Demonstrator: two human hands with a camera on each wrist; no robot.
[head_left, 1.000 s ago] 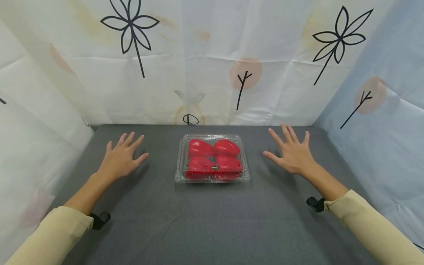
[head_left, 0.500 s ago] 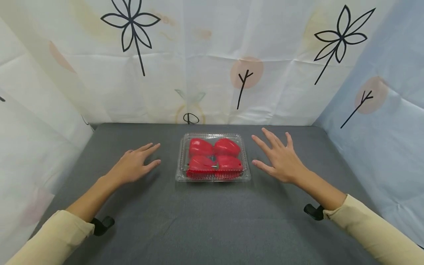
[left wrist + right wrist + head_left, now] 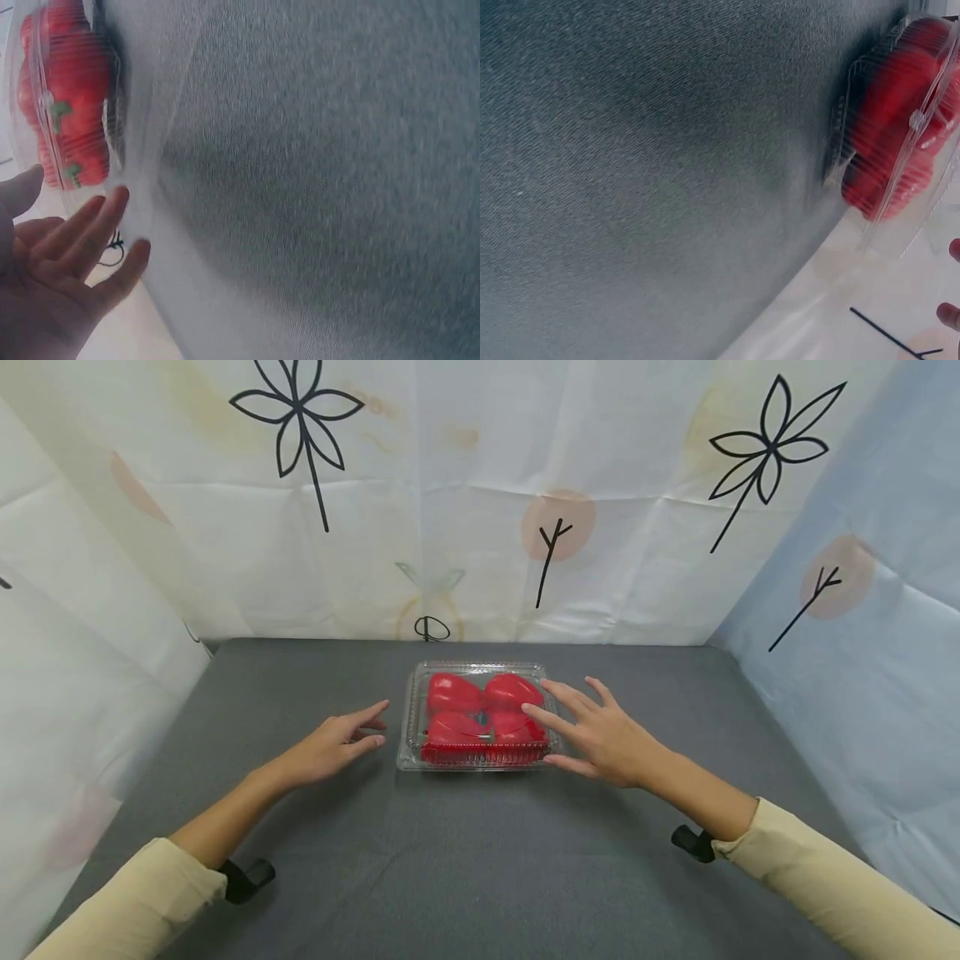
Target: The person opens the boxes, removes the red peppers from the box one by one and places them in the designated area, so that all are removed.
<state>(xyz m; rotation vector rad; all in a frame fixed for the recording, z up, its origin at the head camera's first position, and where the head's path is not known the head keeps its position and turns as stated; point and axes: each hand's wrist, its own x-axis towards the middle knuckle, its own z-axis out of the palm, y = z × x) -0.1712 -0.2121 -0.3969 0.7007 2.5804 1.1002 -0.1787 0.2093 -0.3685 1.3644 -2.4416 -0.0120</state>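
A clear plastic clamshell box (image 3: 407, 758) sits on the grey cloth with its lid down. Inside lie several glossy red fruit-like pieces (image 3: 454, 693), and small green stems (image 3: 61, 112) show on them in the left wrist view. My left hand (image 3: 330, 752) is held just left of the box, fingertips pointing at its side, holding nothing. On the other side, my right hand (image 3: 609, 742) has its fingers spread and slightly bent; in the head view they overlap the box's right edge. Only two fingertips (image 3: 950, 313) of that hand enter the right wrist view.
Grey cloth (image 3: 465, 868) covers the table under the box. Behind it hangs a white curtain (image 3: 480, 527) with printed plants, and more fabric (image 3: 885, 693) closes off the right side. Dark bands (image 3: 251, 881) sit at both cuffs.
Both hands have moved inward toward the box from either side, the right one now overlapping its edge in view. The left fingers have drawn closer together. The box stays in place.
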